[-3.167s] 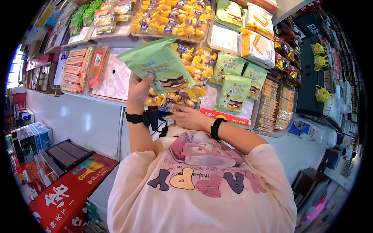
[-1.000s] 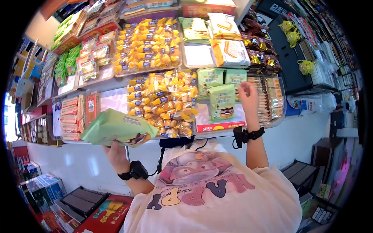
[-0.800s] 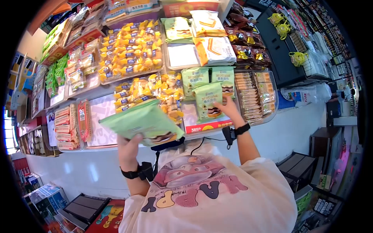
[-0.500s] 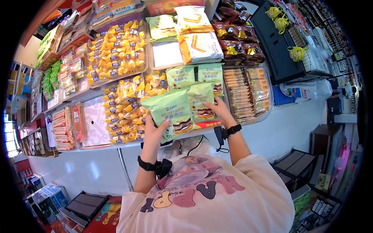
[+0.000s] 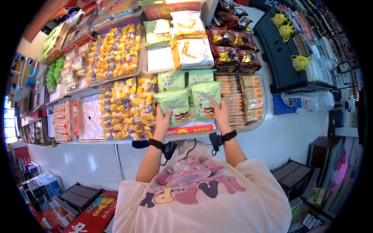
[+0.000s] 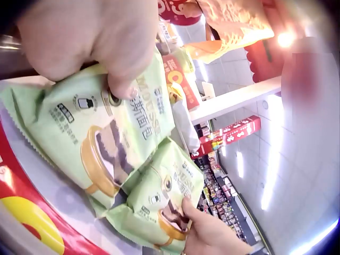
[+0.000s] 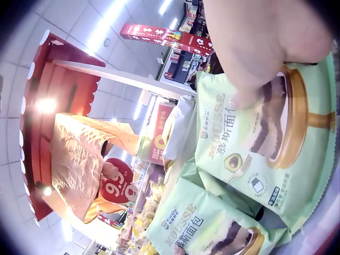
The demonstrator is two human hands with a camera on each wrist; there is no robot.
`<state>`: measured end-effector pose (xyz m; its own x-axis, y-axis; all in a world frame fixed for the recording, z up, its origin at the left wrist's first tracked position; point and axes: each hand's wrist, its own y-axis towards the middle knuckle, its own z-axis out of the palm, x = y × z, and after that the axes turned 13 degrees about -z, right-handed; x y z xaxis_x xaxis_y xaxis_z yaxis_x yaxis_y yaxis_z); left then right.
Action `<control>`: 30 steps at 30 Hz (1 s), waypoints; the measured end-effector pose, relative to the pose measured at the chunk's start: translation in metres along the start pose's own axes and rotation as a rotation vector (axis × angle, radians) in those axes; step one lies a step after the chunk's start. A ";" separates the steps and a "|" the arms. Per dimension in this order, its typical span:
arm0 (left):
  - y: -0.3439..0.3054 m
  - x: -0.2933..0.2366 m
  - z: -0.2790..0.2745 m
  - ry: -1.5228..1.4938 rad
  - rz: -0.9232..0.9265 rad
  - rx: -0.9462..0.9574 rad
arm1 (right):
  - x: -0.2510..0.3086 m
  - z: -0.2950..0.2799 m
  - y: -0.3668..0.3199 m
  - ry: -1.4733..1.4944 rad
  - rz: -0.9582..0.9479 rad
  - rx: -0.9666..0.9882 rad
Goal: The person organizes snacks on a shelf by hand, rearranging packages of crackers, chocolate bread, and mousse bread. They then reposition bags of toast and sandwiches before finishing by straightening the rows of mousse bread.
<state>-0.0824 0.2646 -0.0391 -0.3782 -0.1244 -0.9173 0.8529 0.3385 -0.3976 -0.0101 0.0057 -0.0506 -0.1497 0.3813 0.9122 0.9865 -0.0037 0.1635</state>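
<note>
Two green packets of mousse bread stand side by side at the front of the tray. My left hand grips the left packet at its outer side, thumb on the printed front. On the other side, my right hand holds the right packet by its outer edge, thumb also in front. Behind them lean two more green packets, partly covered. The left wrist view shows the left packet close up under my fingers; the right wrist view shows the right packet likewise. Fingers behind the packets are hidden.
A red price strip runs along the tray's front. Yellow-wrapped rolls fill the left neighbour, and thin brown-wrapped packs lie to the right. White bags and dark brown bags stand on the tier behind.
My left hand has carried its packet from the left to the tray front, beside the other packet. My right hand has come down from above the tray onto the right packet, which now stands further right.
</note>
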 end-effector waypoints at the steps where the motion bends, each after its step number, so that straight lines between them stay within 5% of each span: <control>1: -0.001 0.000 0.002 0.023 0.036 -0.048 | 0.005 0.000 -0.001 0.023 0.044 0.001; 3: 0.000 0.000 0.003 0.149 0.097 -0.115 | 0.014 0.006 -0.008 0.067 0.134 0.005; 7: 0.000 -0.004 0.011 0.386 0.179 -0.258 | 0.036 0.012 -0.017 0.009 -0.023 0.017; 8: 0.001 -0.004 0.013 0.365 0.171 -0.271 | 0.031 0.011 -0.017 -0.115 -0.025 0.122; 11: -0.003 -0.001 0.019 0.346 0.140 -0.299 | 0.024 0.019 -0.024 -0.182 -0.154 0.024; 13: -0.005 -0.001 0.017 0.390 0.129 -0.319 | 0.025 0.016 -0.021 -0.167 -0.081 0.052; 16: -0.020 0.005 0.006 0.490 0.237 -0.180 | 0.027 0.004 -0.021 -0.205 -0.104 0.045; 19: -0.058 -0.038 -0.021 0.675 0.156 0.053 | 0.027 -0.021 -0.018 0.092 -0.025 -0.065; 20: -0.066 -0.053 -0.027 0.741 0.376 0.017 | 0.044 -0.036 -0.013 0.027 -0.015 -0.051; 21: -0.073 -0.080 -0.033 0.697 0.184 0.163 | 0.057 -0.053 -0.008 -0.038 -0.006 -0.036; 23: -0.083 -0.144 -0.045 0.585 -0.200 0.437 | 0.035 -0.082 -0.004 -0.280 -0.283 -0.018; 26: -0.051 -0.201 -0.055 0.655 -0.162 0.158 | 0.055 -0.101 0.003 0.103 0.110 -0.066; 28: 0.001 -0.230 -0.047 0.553 0.103 -0.051 | 0.085 -0.099 0.014 0.104 0.129 -0.121; 30: 0.086 -0.232 -0.046 0.416 0.122 0.016 | 0.092 -0.089 0.019 0.180 0.168 -0.203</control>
<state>0.0619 0.3656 0.1410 -0.3838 0.3031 -0.8723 0.9048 0.3120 -0.2897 -0.0109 -0.0418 0.0696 -0.0132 0.1900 0.9817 0.9678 -0.2444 0.0603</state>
